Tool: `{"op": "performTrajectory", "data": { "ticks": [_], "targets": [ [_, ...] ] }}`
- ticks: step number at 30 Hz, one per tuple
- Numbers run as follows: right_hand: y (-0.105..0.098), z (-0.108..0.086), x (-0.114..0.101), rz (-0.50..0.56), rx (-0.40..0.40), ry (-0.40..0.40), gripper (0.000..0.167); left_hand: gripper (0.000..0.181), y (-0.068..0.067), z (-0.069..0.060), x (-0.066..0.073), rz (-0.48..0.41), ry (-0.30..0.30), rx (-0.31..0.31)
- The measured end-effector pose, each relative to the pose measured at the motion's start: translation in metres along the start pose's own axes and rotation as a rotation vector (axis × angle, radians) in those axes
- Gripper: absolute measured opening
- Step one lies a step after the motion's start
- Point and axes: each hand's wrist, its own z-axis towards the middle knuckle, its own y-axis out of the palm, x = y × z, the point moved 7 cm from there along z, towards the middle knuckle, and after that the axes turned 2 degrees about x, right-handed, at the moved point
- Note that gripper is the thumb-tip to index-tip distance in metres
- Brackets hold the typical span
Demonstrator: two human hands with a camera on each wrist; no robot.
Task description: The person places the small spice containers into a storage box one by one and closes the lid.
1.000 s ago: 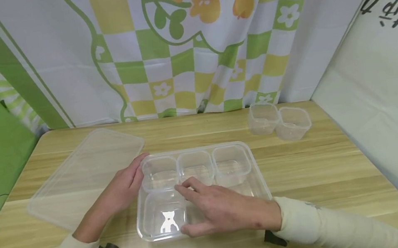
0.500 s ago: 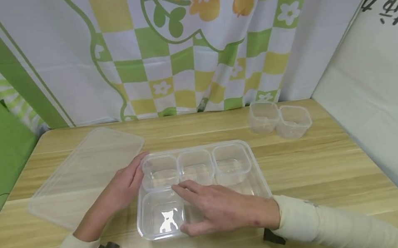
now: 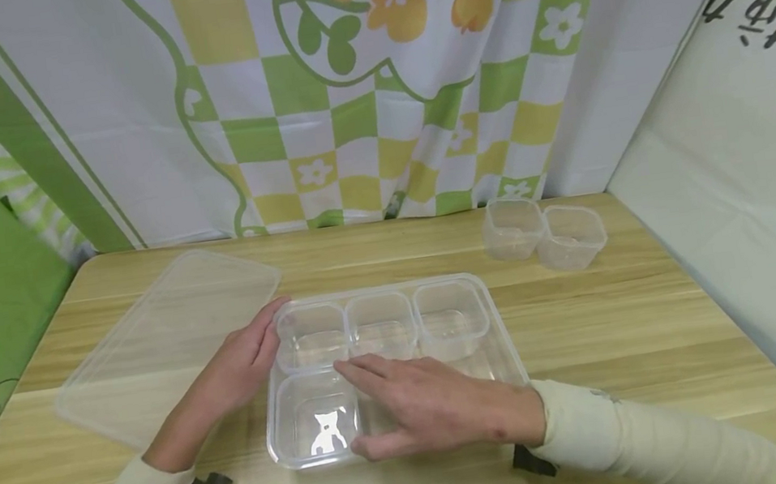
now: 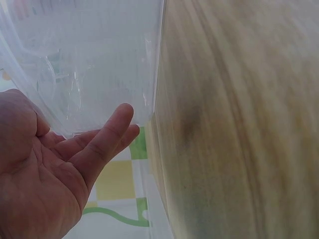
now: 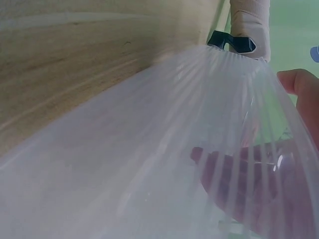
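Observation:
A clear plastic box [image 3: 503,333] stands on the table with several small clear cups in it: a back row, including a back-left cup [image 3: 312,338], and a front-left cup [image 3: 316,419]. My left hand [image 3: 245,359] touches the box's back-left corner; in the left wrist view its fingers lie fairly straight against the wall. Over the front of the box is my right hand [image 3: 427,404], thumb and fingers spread by the front-left cup's right edge. Its fingers show through the ribbed plastic in the right wrist view. Whatever lies beneath the palm is hidden.
A flat translucent lid [image 3: 165,337] lies on the wooden table [image 3: 630,349] at the left. Two more small clear cups stand side by side at the back right, one of them the rightmost cup [image 3: 571,238]. A patterned curtain [image 3: 378,112] hangs behind the table.
My right hand's index finger has shifted slightly left at the front-left cup's edge. My left hand, the box and the other cups stay where they were.

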Motion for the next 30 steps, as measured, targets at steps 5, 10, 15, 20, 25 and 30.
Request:
{"op": "performTrajectory", "data": {
  "ticks": [5,10,15,20,25,30],
  "targets": [
    [-0.004,-0.001,0.0,-0.004,0.022,-0.013,0.087,0.046,0.0,0.0,0.001,-0.005,0.005,-0.002],
    [-0.015,-0.005,0.0,-0.014,0.081,-0.036,0.082,0.046,0.001,0.0,0.0,-0.011,0.006,-0.007],
    [-0.036,-0.012,0.001,-0.027,0.211,-0.096,0.059,0.047,0.002,0.0,-0.001,-0.02,-0.004,-0.008],
    [-0.059,-0.022,0.008,-0.05,0.341,-0.149,0.034,0.047,0.003,-0.001,-0.001,-0.02,-0.01,-0.011],
    [-0.081,-0.031,0.025,-0.063,0.455,-0.16,0.016,0.046,0.001,-0.001,0.0,-0.014,-0.007,-0.005],
    [-0.099,-0.04,0.053,-0.046,0.489,-0.08,0.012,0.046,0.0,0.0,0.0,-0.005,-0.006,0.003]
  ]
}}
